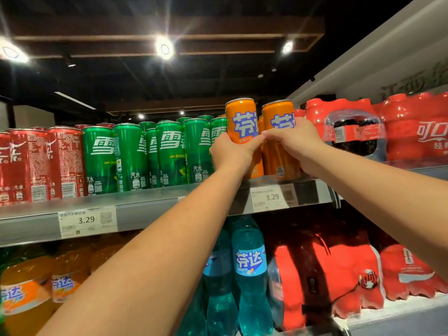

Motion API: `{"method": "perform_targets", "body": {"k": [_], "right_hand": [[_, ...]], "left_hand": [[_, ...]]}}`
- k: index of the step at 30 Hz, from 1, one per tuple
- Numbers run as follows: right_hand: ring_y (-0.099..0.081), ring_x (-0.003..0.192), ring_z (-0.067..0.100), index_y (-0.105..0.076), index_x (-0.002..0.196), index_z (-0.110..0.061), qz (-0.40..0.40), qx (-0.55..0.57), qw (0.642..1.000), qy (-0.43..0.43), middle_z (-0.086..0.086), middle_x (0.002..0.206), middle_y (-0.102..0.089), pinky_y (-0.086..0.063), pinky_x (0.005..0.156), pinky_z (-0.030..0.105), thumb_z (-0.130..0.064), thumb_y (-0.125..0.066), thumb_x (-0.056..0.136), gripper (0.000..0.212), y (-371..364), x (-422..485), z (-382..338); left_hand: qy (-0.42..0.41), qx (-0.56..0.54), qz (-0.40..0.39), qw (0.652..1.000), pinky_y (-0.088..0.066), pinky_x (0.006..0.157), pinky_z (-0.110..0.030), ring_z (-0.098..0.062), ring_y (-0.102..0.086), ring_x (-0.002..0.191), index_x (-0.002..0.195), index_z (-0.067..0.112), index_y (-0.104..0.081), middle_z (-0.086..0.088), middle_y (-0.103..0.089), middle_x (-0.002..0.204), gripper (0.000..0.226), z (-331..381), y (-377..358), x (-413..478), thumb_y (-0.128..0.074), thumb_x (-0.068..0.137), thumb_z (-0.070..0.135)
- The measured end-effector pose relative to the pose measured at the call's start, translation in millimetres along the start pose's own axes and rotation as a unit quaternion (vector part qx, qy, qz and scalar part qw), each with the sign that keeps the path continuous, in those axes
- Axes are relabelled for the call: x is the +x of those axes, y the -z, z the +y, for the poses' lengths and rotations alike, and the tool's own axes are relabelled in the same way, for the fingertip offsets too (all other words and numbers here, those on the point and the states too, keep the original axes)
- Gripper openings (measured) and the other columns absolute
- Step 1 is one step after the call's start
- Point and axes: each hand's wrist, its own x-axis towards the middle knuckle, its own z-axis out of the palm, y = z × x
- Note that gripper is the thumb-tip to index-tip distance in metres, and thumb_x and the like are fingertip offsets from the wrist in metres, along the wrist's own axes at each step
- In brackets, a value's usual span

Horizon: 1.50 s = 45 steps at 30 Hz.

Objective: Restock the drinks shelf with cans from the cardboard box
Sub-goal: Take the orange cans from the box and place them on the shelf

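Both arms reach up to the upper shelf [145,209]; the left hand [232,154] curls round the lower half of the left orange can [241,117], thumb across its front; the right hand [295,141] wraps the right orange can [278,112] from the right side, fingers laid over its label. The two cans stand upright, just beside each other, at the shelf's front edge; the thumb tips of the two hands nearly meet between them; another orange can shows in the gap behind. To the left stand rows of green cans [169,154], then red cans [36,163]; to the right sit red shrink-wrapped bottle packs [412,127]. A price tag [269,197] reading 3.29 hangs on the shelf edge below the orange cans; blue bottles [249,275] stand on the shelf beneath.
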Motion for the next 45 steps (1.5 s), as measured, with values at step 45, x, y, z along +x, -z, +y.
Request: {"method": "perform_targets", "body": {"k": [45], "right_hand": [[-0.062,0.101,0.023,-0.059,0.117,-0.012,-0.012,-0.122,0.991,-0.055,0.006,0.109,-0.066,-0.051,0.082,0.036,-0.030,-0.076,0.080,0.044,5.6,-20.5,5.9]], "left_hand": [[-0.029,0.147,-0.070,0.986,-0.050,0.078,-0.031,-0.015,-0.063,0.097,0.113,0.020,-0.061,0.002,-0.066,0.108,0.064,-1.5,27.4,-5.5,-0.077,0.065,0.058]]}}
